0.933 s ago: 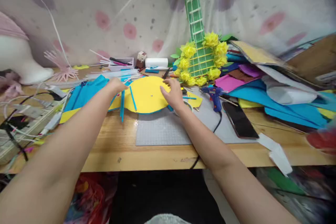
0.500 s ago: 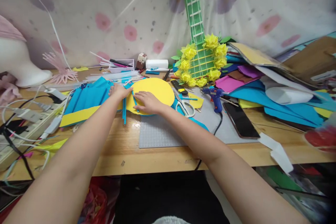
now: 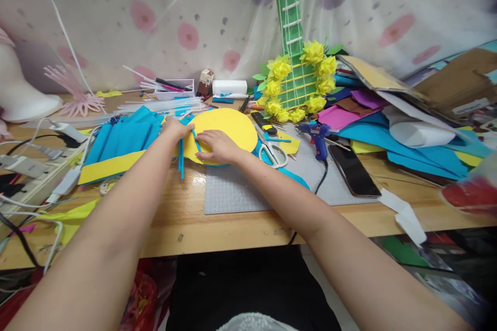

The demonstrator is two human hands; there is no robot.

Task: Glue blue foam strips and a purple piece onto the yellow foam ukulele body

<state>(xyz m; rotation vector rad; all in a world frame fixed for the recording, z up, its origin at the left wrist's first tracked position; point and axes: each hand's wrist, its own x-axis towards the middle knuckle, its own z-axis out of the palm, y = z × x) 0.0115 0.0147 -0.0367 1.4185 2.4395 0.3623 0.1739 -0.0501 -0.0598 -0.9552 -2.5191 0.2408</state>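
Note:
A yellow, rounded sheet cutout (image 3: 229, 123), backed with blue, lies on the bench. My right hand (image 3: 216, 146) rests flat on its left part, fingers spread and stretched toward a thin blue strip (image 3: 195, 137). At the cutout's left edge is my left hand (image 3: 173, 130), laid over the narrow part with its thumb stretched out to the right; its other fingers are partly hidden. Thin blue sticks (image 3: 181, 160) jut out below that hand. Left of it spreads pleated blue paper (image 3: 120, 134) with a yellow band (image 3: 111, 166).
White-handled scissors (image 3: 273, 154) lie right of the cutout on a grey cutting mat (image 3: 236, 196). A blue glue gun (image 3: 317, 139) and a phone (image 3: 354, 170) sit farther right. Behind stands a green paper guitar (image 3: 297, 88) with yellow flowers. A power strip (image 3: 42, 186) with cables lies left.
The view has shifted slightly, so most things sit a little higher and farther left. Both hands stay in nearly the same place on the cutout.

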